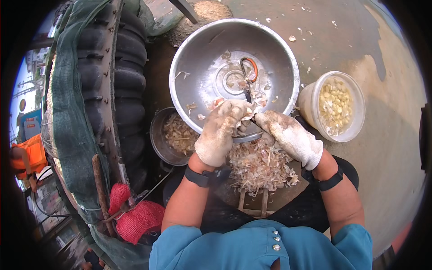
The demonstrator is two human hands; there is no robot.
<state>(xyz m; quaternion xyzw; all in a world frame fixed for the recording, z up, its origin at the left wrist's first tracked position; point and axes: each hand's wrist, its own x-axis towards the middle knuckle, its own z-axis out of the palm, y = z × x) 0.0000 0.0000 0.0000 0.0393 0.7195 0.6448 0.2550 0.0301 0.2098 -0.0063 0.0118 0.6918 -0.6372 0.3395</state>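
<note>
Left hand (219,132): gloved, curled around a garlic piece (246,116).
Right hand (288,136): gloved, pinching the same garlic.
Garlic: over the big metal bowl (189,58) rim.
Peels (258,164): piled below the hands.
Tub (333,107): peeled cloves, right.

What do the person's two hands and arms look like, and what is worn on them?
Both hands wear white knitted work gloves, soiled brownish with dirt: the left hand and the right hand. Each wrist carries a dark band just below the glove cuff. The forearms are bare up to short teal sleeves, which belong to a teal top with small pale buttons.
</note>
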